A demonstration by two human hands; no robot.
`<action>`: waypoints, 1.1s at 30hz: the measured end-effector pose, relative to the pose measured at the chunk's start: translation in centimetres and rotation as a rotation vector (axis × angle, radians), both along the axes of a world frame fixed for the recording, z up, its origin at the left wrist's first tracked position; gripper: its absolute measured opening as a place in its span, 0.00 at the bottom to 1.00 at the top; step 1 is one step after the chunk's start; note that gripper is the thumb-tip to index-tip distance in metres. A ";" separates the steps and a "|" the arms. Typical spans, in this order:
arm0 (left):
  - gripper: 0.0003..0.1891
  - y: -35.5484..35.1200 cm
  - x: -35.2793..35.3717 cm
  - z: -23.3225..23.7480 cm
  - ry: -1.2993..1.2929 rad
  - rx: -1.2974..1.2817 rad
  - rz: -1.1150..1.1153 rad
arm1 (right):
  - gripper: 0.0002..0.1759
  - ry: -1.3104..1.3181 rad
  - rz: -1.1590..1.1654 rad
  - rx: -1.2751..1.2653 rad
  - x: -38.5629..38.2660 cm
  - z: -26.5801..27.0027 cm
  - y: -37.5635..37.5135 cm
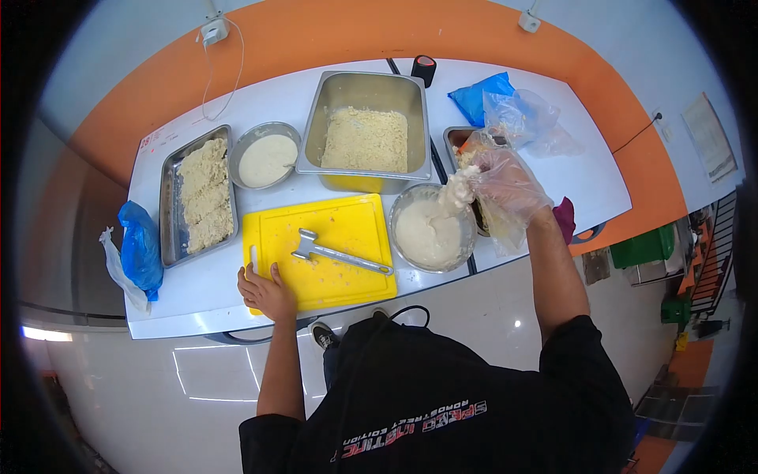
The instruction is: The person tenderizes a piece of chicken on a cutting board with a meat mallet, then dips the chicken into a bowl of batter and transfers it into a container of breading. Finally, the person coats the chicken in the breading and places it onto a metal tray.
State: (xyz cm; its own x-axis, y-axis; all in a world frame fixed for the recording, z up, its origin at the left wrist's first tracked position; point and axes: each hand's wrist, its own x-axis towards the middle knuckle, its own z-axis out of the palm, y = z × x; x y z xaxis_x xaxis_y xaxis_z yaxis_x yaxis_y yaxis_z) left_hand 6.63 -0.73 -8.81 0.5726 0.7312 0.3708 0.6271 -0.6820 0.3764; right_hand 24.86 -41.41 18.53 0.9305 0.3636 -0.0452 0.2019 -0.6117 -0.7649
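Observation:
My left hand [268, 292] rests with fingers apart on the lower left corner of a yellow cutting board [347, 221]. On the board lies a metal meat mallet [341, 254], with small crumbs scattered around it. Loose clear plastic covers my right hand [505, 178], which is closed on a batter-coated piece [458, 189]. That piece hangs over the right edge of a metal bowl of pale batter [426, 233]; what lies under the coating is hidden. Behind this hand, a metal tray [455, 136] is mostly covered from sight.
A deep steel pan [371, 180] of pale crumbs stands at the back. Left of it are a bowl of white liquid [267, 160] and a shallow tray [175, 237] of coated pieces. Blue bags [140, 253] and a black cylindrical object [424, 69] sit near the table's edges.

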 end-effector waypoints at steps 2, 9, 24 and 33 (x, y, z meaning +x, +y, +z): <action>0.31 0.0 0.0 -0.2 0.000 -0.013 0.023 | 0.09 -0.008 -0.027 0.055 -0.2 0.4 0.1; 0.30 -0.5 -1.0 -0.4 -0.004 -0.053 0.075 | 0.09 -0.033 -0.040 0.023 -0.6 0.3 0.6; 0.59 -2.9 -3.1 0.6 0.108 0.185 -0.824 | 0.11 0.000 -0.065 0.044 -1.0 -2.3 -0.1; 0.59 -3.4 -3.1 0.5 0.107 0.184 -0.846 | 0.07 -0.015 -0.051 0.033 -1.6 -0.8 0.8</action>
State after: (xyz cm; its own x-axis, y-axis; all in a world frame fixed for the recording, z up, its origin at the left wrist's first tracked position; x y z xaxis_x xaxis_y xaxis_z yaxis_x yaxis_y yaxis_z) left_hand 3.55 -4.09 -8.35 0.9346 -0.0221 0.3549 -0.0924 -0.9789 0.1823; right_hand 23.28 -40.59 17.73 0.9483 0.3167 -0.0201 0.1826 -0.5962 -0.7818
